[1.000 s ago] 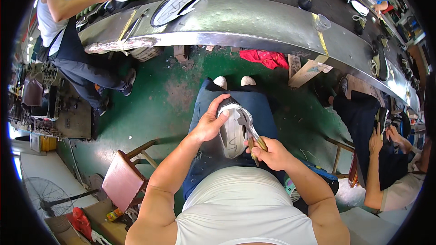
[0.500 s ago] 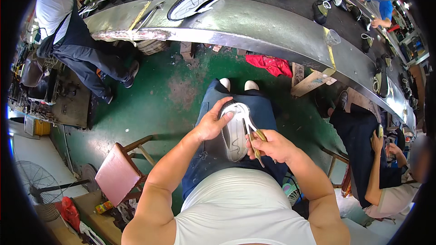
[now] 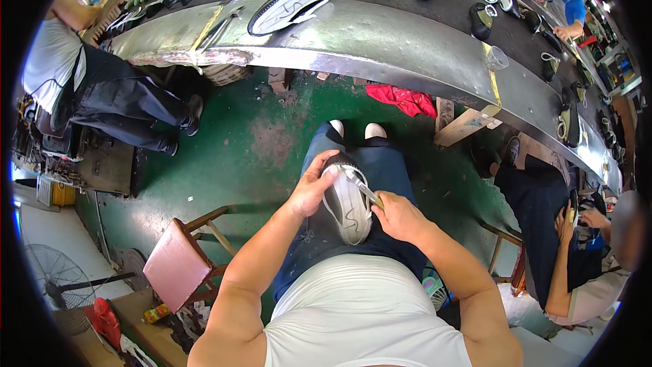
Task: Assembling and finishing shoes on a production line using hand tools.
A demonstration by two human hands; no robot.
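Observation:
A shoe upper (image 3: 350, 207), bottom side up over my lap, shows a pale inner board with a dark squiggle, a white edge and a dark, pleated far end. My left hand (image 3: 314, 187) is closed around its far left side, with the thumb pressing on the edge. In my right hand (image 3: 397, 215) is a pair of pliers (image 3: 365, 191) with yellowish handles. Their metal end meets the shoe's far right edge. Whether the jaws pinch the material is too small to tell.
A metal-edged bench (image 3: 401, 34) curves across the front, with a similar shoe (image 3: 291, 7) and several others on it. A pink-topped stool (image 3: 176, 265) and a fan (image 3: 58, 272) stand left. One person (image 3: 102, 88) stands left; another (image 3: 570, 258) sits right. Red cloth (image 3: 404, 99) lies beneath the bench.
The pliers' handles have come together, and their metal end has moved onto the shoe's far edge. A white strip that stood up there now lies down. The person at left has shifted left.

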